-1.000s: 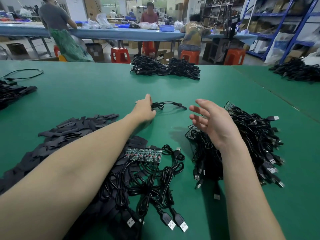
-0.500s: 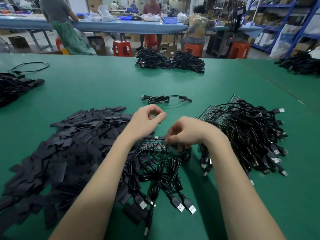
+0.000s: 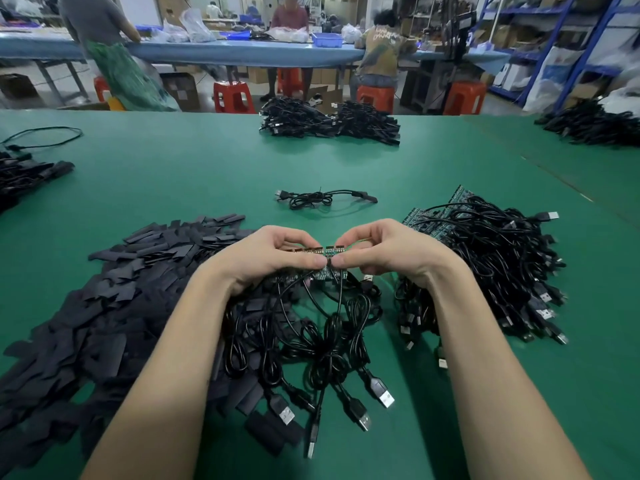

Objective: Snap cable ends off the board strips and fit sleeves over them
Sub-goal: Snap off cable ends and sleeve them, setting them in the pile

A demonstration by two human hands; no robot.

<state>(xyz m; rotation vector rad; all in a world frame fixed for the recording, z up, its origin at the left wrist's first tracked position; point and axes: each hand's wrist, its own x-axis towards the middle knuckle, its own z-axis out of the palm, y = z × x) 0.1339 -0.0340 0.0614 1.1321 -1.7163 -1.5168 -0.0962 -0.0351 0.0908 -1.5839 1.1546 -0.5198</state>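
Both bare forearms reach forward and converge. The left hand (image 3: pixel 273 256) and right hand (image 3: pixel 388 254) meet thumb to thumb, fingers curled, each pinching the strip (image 3: pixel 329 251) between thumb and fingertips.

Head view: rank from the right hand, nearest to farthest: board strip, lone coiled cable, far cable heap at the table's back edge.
From the right hand:
1. Board strip: pinched between both hands, at its fingertips.
2. Lone coiled cable: mid-table, just beyond the hands, slightly left.
3. Far cable heap: at the table's back edge, well beyond.
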